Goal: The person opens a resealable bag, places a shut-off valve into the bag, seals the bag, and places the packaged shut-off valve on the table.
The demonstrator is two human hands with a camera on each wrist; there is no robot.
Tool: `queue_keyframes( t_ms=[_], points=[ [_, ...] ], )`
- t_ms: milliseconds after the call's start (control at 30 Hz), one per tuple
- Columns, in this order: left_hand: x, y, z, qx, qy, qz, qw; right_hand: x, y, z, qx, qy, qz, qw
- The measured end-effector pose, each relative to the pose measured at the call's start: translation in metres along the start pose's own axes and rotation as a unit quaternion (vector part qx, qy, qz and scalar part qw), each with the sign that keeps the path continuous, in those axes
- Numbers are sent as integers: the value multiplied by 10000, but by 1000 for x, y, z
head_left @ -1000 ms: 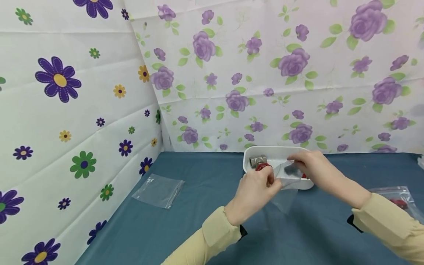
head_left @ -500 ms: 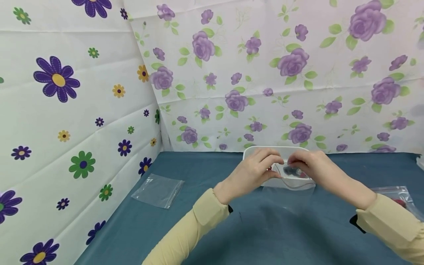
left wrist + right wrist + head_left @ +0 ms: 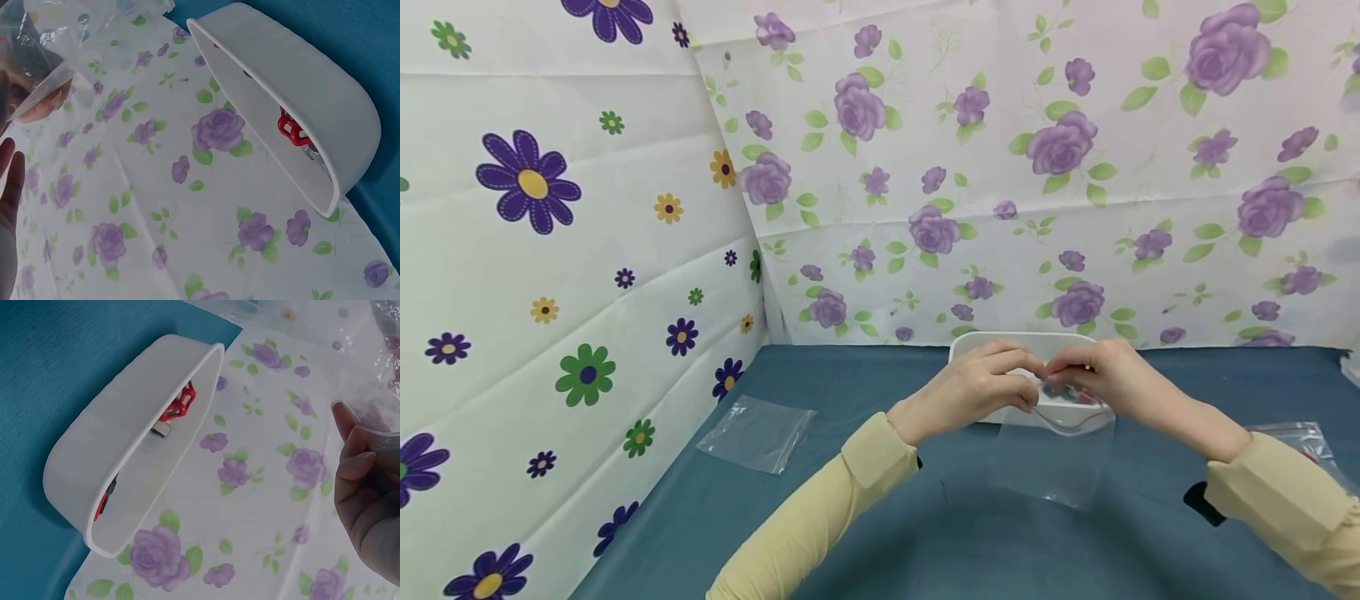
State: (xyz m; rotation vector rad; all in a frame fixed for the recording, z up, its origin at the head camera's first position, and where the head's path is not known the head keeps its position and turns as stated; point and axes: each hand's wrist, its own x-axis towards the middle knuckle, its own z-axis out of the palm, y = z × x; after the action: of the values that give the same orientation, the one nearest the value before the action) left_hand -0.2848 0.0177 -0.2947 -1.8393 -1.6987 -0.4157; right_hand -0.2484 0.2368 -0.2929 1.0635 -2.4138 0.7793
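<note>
A clear zip bag (image 3: 1052, 458) hangs by its mouth between both hands, in front of a white bin. My left hand (image 3: 973, 387) pinches the left side of the mouth, and my right hand (image 3: 1108, 375) grips the other side with curled fingers. The fingertips of the two hands nearly meet. The white bin (image 3: 112, 419) holds a metal valve with a red handwheel (image 3: 179, 403). A dark and red part (image 3: 106, 499) shows at its other end. In the head view the hands and bag hide much of the bin. No content is visible in the bag.
A flat clear zip bag (image 3: 756, 433) lies on the blue tabletop (image 3: 865, 375) at the left. Another clear bag (image 3: 1300, 437) with something red inside lies at the right, partly behind the right sleeve. Flowered cloth (image 3: 917, 167) hangs behind and at the left.
My left hand has risen toward my right hand and taken hold of the bag's mouth higher up. The bag now hangs spread out lower. My right hand has barely moved.
</note>
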Motion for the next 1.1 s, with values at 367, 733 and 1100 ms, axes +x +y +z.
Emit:
queue_keyframes(
  t_ms=[367, 733, 1100],
  points=[
    [-1, 4, 4, -617, 43, 263, 9977, 8, 10, 6, 319, -273, 361, 9985],
    [-11, -4, 3, -635, -63, 43, 9980, 10, 21, 0, 1255, -865, 1181, 9812],
    [-19, -8, 2, -760, -160, 72, 9970, 0, 65, 0, 193, -1356, 2398, 9611]
  ],
)
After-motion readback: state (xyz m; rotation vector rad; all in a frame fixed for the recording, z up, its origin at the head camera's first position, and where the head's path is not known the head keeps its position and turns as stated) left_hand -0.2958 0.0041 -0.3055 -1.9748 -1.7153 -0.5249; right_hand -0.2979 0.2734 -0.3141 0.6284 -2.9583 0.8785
